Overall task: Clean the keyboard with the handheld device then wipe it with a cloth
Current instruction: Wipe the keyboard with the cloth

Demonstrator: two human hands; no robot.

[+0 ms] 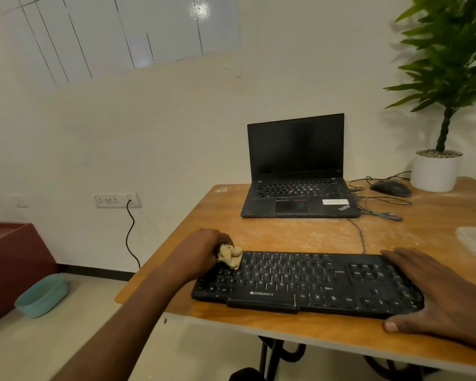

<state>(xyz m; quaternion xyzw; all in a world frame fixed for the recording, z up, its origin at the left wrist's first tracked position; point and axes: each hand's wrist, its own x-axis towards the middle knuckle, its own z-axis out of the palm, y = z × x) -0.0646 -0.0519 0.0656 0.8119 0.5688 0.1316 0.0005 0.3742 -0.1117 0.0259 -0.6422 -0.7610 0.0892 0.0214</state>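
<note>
The keyboard [308, 283] lies along the tabletop's [300, 235] near edge, toward its near left corner. The left hand [201, 253] clutches a bunched tan cloth [230, 256] and presses it on the keyboard's far left corner, while the right hand [440, 295] lies flat with straight fingers over the keyboard's right end, thumb at the near edge. A laptop [297, 171] stands open by the far edge, a mouse [390, 187] just right of it.

Scuffed wooden table [300, 235], crumpled cloth [230, 256]
</note>
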